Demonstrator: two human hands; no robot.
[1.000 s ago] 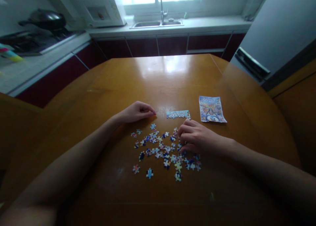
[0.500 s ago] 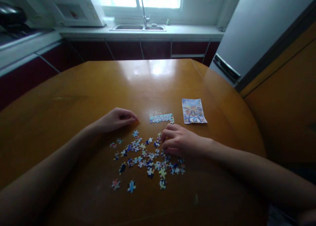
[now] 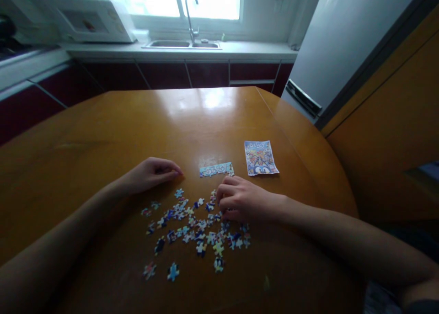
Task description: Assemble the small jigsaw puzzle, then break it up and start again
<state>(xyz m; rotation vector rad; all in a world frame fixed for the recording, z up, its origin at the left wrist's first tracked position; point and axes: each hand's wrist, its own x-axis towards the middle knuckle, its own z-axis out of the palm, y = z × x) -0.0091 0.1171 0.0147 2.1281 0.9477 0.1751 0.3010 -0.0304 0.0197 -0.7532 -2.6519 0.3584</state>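
Note:
Several loose jigsaw pieces (image 3: 192,227) lie scattered on the wooden table (image 3: 137,122). Just beyond them sits a short joined strip of pieces (image 3: 216,169), and to its right a small printed picture sheet (image 3: 260,157). My left hand (image 3: 151,173) rests on the table left of the strip, its fingers curled loosely with nothing visible in them. My right hand (image 3: 240,199) lies on the right side of the scattered pieces, fingers bent down onto them; whether it pinches a piece is hidden.
A kitchen counter with a sink and tap (image 3: 188,39) runs under the window at the back. A microwave (image 3: 85,21) stands at the back left. A grey fridge (image 3: 325,53) and a wooden cabinet (image 3: 394,122) stand right of the table.
The view has swung to the right, so everything has slid left in the picture. Both hands stay at the same spots relative to the pieces.

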